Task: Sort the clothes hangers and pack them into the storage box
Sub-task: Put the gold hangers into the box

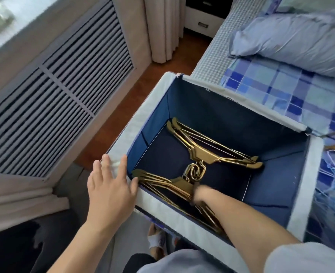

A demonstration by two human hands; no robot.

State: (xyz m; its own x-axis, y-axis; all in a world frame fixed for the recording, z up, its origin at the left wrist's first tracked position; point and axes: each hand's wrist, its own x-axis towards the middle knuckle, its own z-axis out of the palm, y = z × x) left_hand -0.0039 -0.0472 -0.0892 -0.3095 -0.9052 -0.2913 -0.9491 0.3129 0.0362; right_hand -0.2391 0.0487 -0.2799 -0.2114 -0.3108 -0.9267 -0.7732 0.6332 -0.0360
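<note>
Left hand (pixel 111 186) flat on storage box (pixel 135 119) rim, right hand (pixel 197 196) gripping gold hangers (pixel 202 154) inside

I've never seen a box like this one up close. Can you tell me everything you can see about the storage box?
The storage box is a soft-looking fabric bin, open at the top, with a pale grey padded rim and dark blue lining. It stands beside the bed. Two stacks of gold hangers lie on its floor, hooks meeting in the middle. The left hand rests open on its near corner; the right hand reaches inside to the nearer stack.
</note>
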